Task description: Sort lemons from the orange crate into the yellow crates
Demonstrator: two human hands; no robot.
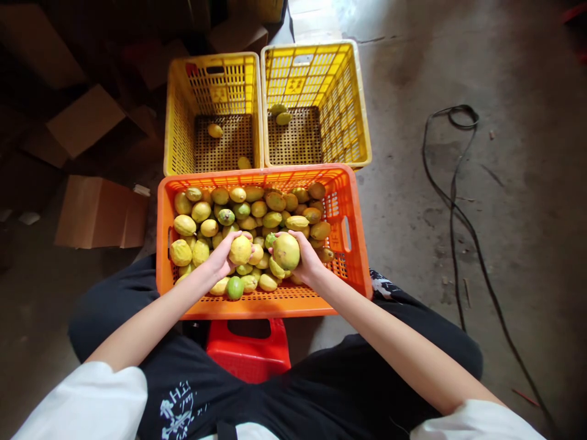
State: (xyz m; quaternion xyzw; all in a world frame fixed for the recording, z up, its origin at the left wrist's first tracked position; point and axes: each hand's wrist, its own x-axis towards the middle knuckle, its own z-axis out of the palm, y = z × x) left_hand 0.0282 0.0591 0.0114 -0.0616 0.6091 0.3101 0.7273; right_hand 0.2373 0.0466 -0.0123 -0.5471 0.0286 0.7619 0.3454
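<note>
My left hand (222, 259) is closed around a yellow lemon (240, 250), holding it up over the orange crate (275, 310). In my right hand (309, 264) is a larger, rounder yellow-green lemon (287, 252), its surface facing me. Both hands are above a pile of lemons (185, 225) that covers most of the crate's floor. Their colours run from yellow to green, and one bright green lemon (235, 288) lies near the front wall. The fingers beneath the two held fruits are partly hidden.
Behind the orange crate stand a yellow crate (167, 122) with two lemons and another yellow crate (364, 122) with two greenish ones. A red stool (247, 360) is between my legs. Cardboard boxes (98, 211) lie left; a black cable (452, 201) runs along the floor right.
</note>
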